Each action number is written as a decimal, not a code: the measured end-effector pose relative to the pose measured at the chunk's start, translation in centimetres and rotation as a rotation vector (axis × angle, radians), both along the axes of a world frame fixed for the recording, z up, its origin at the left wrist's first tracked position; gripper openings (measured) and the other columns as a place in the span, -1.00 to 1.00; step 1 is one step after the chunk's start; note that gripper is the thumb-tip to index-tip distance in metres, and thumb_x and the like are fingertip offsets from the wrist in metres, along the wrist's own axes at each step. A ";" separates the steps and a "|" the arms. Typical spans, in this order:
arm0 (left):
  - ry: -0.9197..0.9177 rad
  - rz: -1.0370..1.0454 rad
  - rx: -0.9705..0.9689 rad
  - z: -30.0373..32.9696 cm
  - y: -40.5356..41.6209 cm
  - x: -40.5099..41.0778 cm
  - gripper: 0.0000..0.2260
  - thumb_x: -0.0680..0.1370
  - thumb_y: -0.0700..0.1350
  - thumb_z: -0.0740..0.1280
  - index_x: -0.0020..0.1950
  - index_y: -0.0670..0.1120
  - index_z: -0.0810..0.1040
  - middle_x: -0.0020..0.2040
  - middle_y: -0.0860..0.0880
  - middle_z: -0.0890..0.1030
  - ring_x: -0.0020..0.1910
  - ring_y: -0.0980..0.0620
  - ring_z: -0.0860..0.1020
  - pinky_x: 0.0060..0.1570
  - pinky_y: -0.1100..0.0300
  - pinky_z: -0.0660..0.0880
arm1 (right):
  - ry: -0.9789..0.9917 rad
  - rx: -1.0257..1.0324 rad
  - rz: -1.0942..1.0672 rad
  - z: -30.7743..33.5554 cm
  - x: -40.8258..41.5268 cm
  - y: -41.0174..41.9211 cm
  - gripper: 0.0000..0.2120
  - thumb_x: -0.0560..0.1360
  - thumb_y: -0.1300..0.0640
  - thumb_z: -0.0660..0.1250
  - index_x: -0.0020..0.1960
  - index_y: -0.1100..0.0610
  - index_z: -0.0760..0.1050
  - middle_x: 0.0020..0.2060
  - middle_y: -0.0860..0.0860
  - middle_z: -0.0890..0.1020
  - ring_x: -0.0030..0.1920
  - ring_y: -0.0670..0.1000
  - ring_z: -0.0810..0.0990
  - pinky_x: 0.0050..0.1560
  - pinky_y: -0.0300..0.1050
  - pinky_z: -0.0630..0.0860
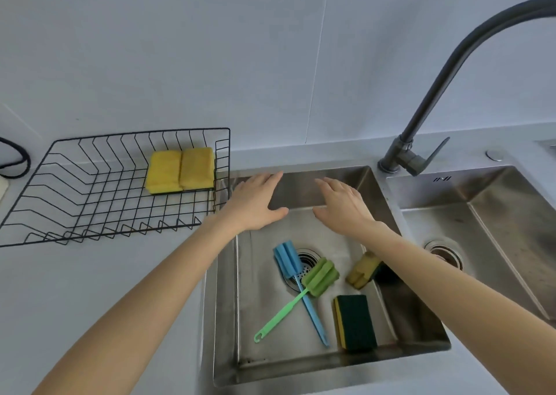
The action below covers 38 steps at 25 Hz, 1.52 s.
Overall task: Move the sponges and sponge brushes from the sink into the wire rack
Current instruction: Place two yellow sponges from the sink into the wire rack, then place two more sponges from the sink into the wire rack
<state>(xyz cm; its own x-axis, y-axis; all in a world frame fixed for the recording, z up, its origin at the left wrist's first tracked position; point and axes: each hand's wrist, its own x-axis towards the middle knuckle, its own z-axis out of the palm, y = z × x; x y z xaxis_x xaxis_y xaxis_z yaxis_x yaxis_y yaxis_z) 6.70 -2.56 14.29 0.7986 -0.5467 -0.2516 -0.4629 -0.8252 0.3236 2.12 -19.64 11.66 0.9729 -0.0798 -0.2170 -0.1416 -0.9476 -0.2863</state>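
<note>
Two yellow sponges [179, 169] lie side by side in the far right corner of the black wire rack [75, 202] on the counter. In the steel sink [301, 367] lie a blue sponge brush [287, 259] and a green sponge brush [320, 277], crossed over the drain. A green-topped yellow sponge [355, 322] lies flat near the front. Another yellow sponge [362, 270] leans under my right forearm. My left hand [255, 202] and my right hand [343, 205] hover open, palms down, over the sink's far end, holding nothing.
A dark curved faucet [445, 73] rises at the back right between this sink and a second basin [496, 214] to the right. A black cable [18, 160] loops at the far left by the wall.
</note>
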 end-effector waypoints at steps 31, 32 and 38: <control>0.862 0.440 -0.056 -21.0 -11.4 -13.8 -0.78 0.49 0.04 0.28 -0.04 -0.06 0.32 -0.09 -0.03 0.46 -0.06 0.00 0.43 -0.09 0.18 0.37 | 0.532 -0.032 -0.076 -13.7 -4.2 -7.8 -0.54 0.53 0.06 0.21 0.38 0.17 0.26 0.35 0.23 0.25 0.30 0.29 0.33 0.28 0.11 0.32; 0.873 0.467 -0.072 -21.2 -11.7 -14.0 -0.77 0.49 0.03 0.29 -0.03 -0.06 0.31 -0.13 -0.01 0.45 -0.06 0.00 0.43 -0.12 0.20 0.36 | 0.525 -0.026 -0.081 -13.8 -4.2 -7.9 -0.54 0.53 0.06 0.21 0.38 0.17 0.26 0.35 0.23 0.26 0.29 0.29 0.33 0.28 0.11 0.33; 0.872 0.556 -0.092 -21.5 -12.3 -14.1 -0.75 0.50 -0.06 0.30 -0.28 0.03 0.25 -0.28 0.07 0.38 -0.08 0.01 0.42 -0.28 0.26 0.31 | 0.510 -0.025 -0.086 -14.1 -4.4 -7.9 -0.56 0.54 0.05 0.20 0.37 0.17 0.27 0.35 0.22 0.25 0.29 0.28 0.34 0.28 0.09 0.33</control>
<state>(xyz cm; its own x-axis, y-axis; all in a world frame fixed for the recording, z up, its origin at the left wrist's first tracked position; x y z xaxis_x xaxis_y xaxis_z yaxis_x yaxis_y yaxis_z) -7.43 -14.89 -7.21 0.5042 -0.2031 -0.8393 0.4006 -0.8060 0.4357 -2.26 -27.56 -2.48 0.7334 -0.1659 -0.6592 -0.3349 -0.9321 -0.1379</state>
